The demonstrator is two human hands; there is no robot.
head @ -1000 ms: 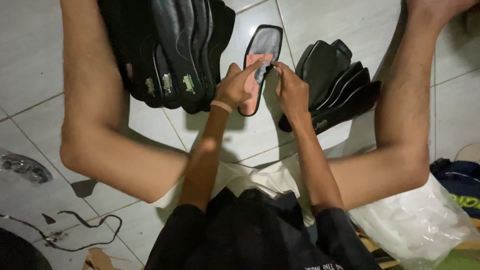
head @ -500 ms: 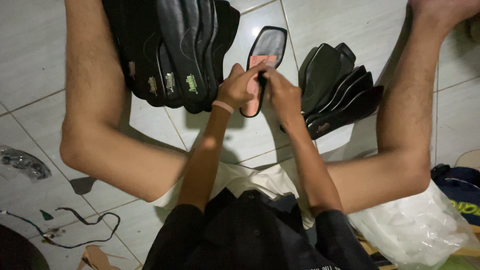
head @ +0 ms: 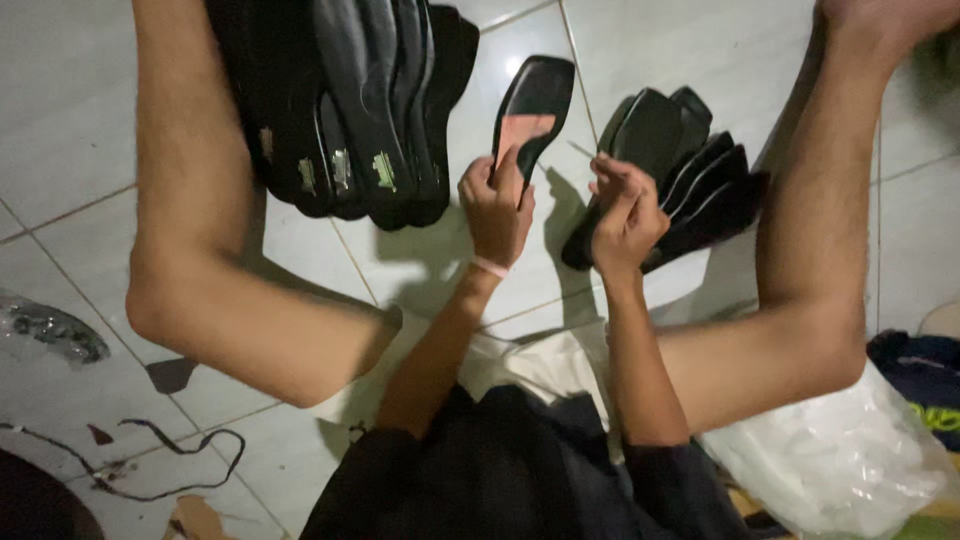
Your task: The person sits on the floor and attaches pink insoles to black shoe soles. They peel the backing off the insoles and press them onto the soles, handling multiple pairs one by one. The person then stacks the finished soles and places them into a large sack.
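My left hand point(head: 495, 205) grips the near end of a black shoe sole point(head: 535, 105) with a reddish patch, holding it up over the tiled floor between my bent legs. My right hand point(head: 622, 210) is just to the right of it, apart from the sole, fingers curled with something too small to make out pinched at the tips. A stack of long black soles point(head: 345, 100) lies to the left of my hands. A smaller fanned pile of black soles point(head: 680, 170) lies to the right, just beyond my right hand.
My bare legs frame the work area: one knee at left point(head: 190, 290), one leg at right point(head: 810, 240). A clear plastic bag point(head: 840, 460) lies at lower right. Black strips and scraps point(head: 150, 465) and a crumpled piece of plastic point(head: 45, 330) litter the tiles at left.
My right hand has come off the sole and pulled back to the right. The left hand alone now holds the sole, which has stayed nearly in place.
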